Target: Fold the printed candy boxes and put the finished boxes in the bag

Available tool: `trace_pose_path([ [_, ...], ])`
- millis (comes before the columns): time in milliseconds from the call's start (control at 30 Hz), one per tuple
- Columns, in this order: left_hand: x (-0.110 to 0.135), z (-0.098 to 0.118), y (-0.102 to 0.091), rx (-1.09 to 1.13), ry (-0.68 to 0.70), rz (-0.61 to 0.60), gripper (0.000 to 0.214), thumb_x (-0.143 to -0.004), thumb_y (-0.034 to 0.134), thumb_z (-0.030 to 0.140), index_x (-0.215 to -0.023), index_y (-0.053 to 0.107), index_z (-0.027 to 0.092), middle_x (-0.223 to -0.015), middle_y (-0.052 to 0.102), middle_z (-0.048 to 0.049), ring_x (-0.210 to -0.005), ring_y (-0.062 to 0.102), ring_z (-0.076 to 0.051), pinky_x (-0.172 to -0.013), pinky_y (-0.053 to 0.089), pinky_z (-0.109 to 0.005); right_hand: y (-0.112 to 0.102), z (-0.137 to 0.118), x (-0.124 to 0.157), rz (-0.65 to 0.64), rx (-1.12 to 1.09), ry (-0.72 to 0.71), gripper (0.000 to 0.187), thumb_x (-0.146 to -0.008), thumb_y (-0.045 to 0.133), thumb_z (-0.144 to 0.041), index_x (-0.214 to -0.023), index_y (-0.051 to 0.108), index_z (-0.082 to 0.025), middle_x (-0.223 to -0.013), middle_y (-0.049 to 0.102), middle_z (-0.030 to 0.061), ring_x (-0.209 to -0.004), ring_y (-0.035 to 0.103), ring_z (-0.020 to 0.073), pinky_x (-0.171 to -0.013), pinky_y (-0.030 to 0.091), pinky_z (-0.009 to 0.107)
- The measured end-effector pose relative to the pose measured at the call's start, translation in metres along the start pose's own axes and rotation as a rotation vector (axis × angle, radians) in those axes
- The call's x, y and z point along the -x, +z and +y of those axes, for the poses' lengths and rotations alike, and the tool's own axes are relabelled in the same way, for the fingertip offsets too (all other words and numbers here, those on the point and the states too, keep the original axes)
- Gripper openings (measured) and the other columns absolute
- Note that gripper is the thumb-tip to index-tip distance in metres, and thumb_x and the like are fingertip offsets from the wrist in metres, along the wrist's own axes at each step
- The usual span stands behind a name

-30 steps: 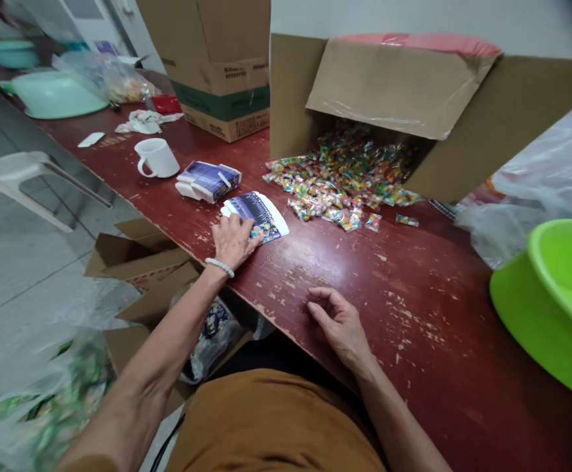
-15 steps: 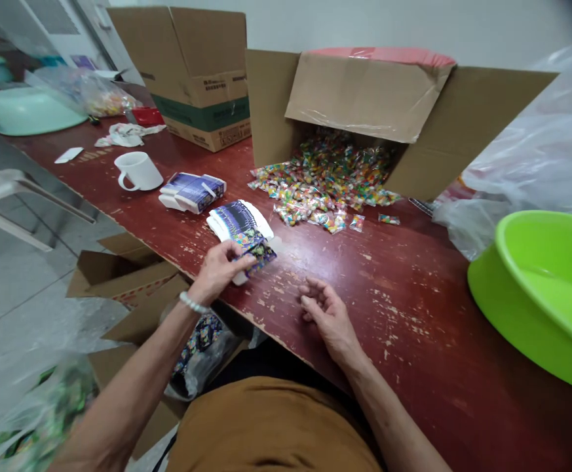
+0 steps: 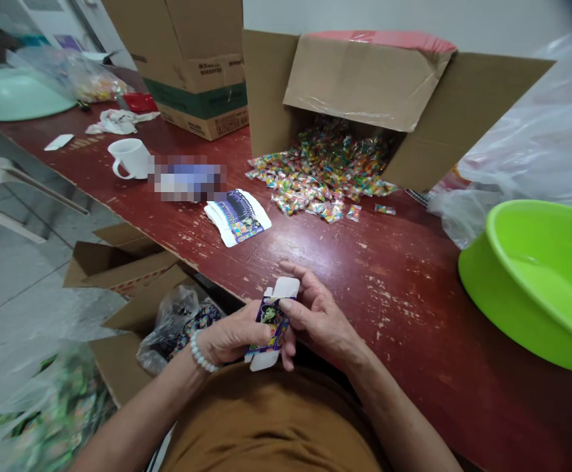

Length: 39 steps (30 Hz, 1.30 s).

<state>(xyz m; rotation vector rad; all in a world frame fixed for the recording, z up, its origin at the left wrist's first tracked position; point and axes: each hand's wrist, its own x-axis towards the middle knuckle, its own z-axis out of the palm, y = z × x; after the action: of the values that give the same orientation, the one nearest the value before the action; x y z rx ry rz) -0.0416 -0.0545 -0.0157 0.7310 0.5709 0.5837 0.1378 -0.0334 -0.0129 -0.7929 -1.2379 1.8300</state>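
Observation:
A small printed candy box (image 3: 269, 317) with white end flaps sticking out is held in front of my body at the table's edge. My left hand (image 3: 236, 333), with a beaded bracelet at the wrist, grips its lower left side. On the other side my right hand (image 3: 315, 314) has its thumb on the box's upper part and its fingers around the right side. A fanned stack of flat candy boxes (image 3: 239, 216) lies on the table just beyond. Farther back, small wrapped candies (image 3: 325, 177) spill from a large cardboard box (image 3: 359, 85) tipped towards me.
A green basin (image 3: 502, 282) stands at the right. To the left are a white mug (image 3: 131, 157), a blurred-out stack (image 3: 187, 180) and another carton (image 3: 202, 85). Below the table's left edge, an open carton (image 3: 123, 367) holds a plastic bag of dark printed packs (image 3: 194, 331).
My left hand has brought a flat candy box from the stack towards my body. The box is now opened out into shape, and my right hand has come in to hold it too.

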Motion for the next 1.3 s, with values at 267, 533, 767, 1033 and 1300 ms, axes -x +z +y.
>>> trace_pose_path([
  [267, 0.001, 0.002, 0.011, -0.112, 0.084, 0.095, 0.054, -0.059, 0.087, 0.055, -0.092, 0.077, 0.014, -0.082, 0.075, -0.012, -0.071, 0.069, -0.021, -0.061, 0.051, -0.025, -0.002, 0.008, 0.001, 0.04, -0.023, 0.012, 0.044, -0.08, 0.076, -0.045, -0.117, 0.061, -0.026, -0.101, 0.068, 0.0038, -0.077, 0.064, 0.0159, -0.063, 0.054, 0.026],
  [533, -0.003, 0.005, 0.01, -0.135, 0.135, 0.139, 0.064, -0.06, 0.081, 0.067, -0.096, 0.075, 0.015, -0.077, 0.074, -0.0097, -0.066, 0.069, -0.021, -0.064, 0.054, -0.03, -0.003, 0.004, 0.006, 0.289, 0.596, -0.411, 0.039, -0.08, 0.073, -0.027, -0.116, 0.06, -0.027, -0.118, 0.055, 0.008, -0.108, 0.056, 0.0231, -0.095, 0.049, 0.039],
  [767, -0.009, 0.001, -0.004, -0.183, 0.073, 0.039, 0.066, -0.064, 0.08, 0.065, -0.099, 0.073, 0.01, -0.083, 0.075, -0.0137, -0.071, 0.073, -0.024, -0.069, 0.056, -0.031, -0.012, -0.018, -0.003, 0.079, 0.848, -0.417, 0.008, -0.083, 0.071, -0.017, -0.088, 0.066, -0.022, -0.096, 0.05, 0.0037, -0.096, 0.053, 0.0199, -0.087, 0.048, 0.036],
  [1033, -0.008, -0.002, -0.031, 0.093, 0.108, 0.108, 0.063, -0.073, 0.077, 0.059, -0.113, 0.069, 0.012, -0.097, 0.077, -0.0156, -0.079, 0.076, -0.026, -0.075, 0.06, -0.035, -0.064, -0.028, -0.004, 0.016, 0.642, -0.225, 0.012, -0.086, 0.07, -0.029, -0.078, 0.064, -0.021, -0.093, 0.052, 0.0013, -0.09, 0.055, 0.0171, -0.083, 0.046, 0.032],
  [1300, -0.007, 0.004, -0.021, 0.088, 0.143, 0.071, 0.053, -0.069, 0.085, 0.049, -0.104, 0.068, 0.013, -0.083, 0.077, -0.0103, -0.071, 0.076, -0.026, -0.069, 0.06, -0.035, -0.095, -0.013, -0.016, 0.327, 1.182, -0.123, 0.018, -0.084, 0.07, -0.029, -0.101, 0.069, -0.023, -0.099, 0.058, 0.006, -0.089, 0.059, 0.0221, -0.08, 0.047, 0.036],
])
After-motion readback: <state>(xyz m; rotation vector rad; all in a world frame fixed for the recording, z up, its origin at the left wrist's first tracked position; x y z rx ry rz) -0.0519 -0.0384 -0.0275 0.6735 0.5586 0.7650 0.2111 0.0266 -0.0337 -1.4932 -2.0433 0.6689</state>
